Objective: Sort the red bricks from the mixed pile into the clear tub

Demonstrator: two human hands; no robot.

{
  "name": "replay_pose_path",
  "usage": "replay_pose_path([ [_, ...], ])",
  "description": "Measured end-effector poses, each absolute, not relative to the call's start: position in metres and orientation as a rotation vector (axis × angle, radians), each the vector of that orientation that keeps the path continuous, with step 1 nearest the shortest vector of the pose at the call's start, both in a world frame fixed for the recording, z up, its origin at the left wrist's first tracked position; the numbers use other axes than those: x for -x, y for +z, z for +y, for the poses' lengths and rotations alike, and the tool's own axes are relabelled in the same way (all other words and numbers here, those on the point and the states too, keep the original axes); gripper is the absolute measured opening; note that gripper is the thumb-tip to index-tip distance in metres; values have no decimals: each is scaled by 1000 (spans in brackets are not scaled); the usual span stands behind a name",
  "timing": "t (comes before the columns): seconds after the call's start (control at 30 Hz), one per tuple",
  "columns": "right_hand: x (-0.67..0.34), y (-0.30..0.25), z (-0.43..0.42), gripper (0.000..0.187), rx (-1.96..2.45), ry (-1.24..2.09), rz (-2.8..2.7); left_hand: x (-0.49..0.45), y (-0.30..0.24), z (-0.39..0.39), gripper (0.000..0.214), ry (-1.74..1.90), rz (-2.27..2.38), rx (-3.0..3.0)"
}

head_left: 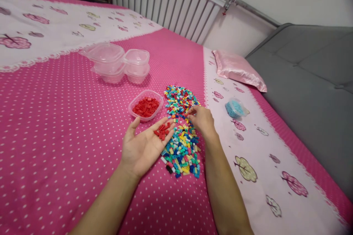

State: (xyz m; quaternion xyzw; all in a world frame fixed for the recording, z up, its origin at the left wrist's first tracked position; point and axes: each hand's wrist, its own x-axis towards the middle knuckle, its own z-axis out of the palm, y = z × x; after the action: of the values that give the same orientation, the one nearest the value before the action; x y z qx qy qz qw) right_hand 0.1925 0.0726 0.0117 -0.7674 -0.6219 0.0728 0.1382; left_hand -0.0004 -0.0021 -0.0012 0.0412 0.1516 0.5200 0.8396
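Note:
My left hand point(143, 143) lies palm up over the pink bedspread, fingers spread, with several small red bricks point(163, 131) resting on its fingertips. My right hand point(202, 119) reaches into a pile of mixed coloured bricks point(182, 143), its fingers curled down in a pinch among the pieces; what they grip is too small to see. A clear tub of red bricks point(146, 105) stands just beyond my left hand.
Empty clear tubs with lids point(117, 62) stand further back on the bed. A small tub of blue bricks point(234, 108) sits to the right. A pink pillow point(237, 69), a grey headboard point(311, 88) and a radiator point(171, 3) border the bed.

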Motion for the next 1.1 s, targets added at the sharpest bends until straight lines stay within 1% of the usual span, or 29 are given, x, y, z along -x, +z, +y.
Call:
replay_pose_path([
  [0.23, -183, 31, 59, 8, 1823, 411, -1857, 1, -2, -2, 76, 1089, 294, -96],
  [0.47, -171, 47, 43, 10, 1558, 533, -1927, 1, -2, -3, 75, 1078, 281, -80],
  [0.73, -157, 61, 25, 12, 1418, 712, -1943, 1, -4, -1, 72, 1082, 226, -99],
  [0.93, -147, 58, 22, 15, 1268, 891, -2073, 1, -2, -2, 66, 1096, 179, -101],
  [1.1, -153, 55, 28, 22, 1334, 777, -1996, 0, 0, -3, 72, 1106, 259, -64],
])
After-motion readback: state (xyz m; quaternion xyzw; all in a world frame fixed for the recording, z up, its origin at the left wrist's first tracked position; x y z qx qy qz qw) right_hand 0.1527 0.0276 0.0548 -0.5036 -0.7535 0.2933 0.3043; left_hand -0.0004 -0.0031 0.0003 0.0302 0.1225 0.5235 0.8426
